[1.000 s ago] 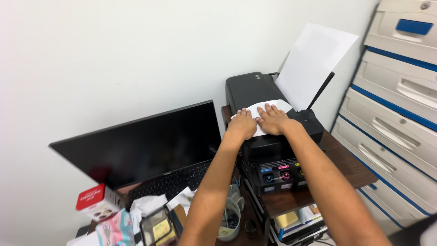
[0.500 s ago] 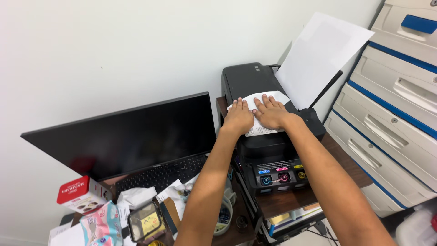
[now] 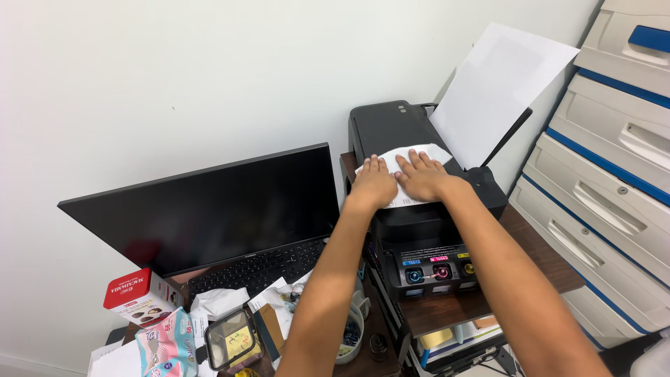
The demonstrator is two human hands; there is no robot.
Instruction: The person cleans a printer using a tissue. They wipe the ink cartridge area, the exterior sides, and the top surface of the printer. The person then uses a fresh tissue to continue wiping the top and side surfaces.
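Two hands are pressing flat on a white sheet (image 3: pixel 412 178) lying across the top of the black printer (image 3: pixel 419 209): left hand (image 3: pixel 375 183) and right hand (image 3: pixel 422 178) side by side, fingers spread, palms down, gripping nothing. Upright blank paper (image 3: pixel 499 91) is standing in the rear feed at 1 o'clock from the hands; the dark monitor (image 3: pixel 209 209) is sitting at 9 o'clock. Judging by the pose, even pressure with both palms is keeping the sheet smooth and square.

A wide dark screen (image 3: pixel 209 209) is seen at left; below it are a red-and-white box (image 3: pixel 137 297) and a pink-blue packet (image 3: pixel 166 345).
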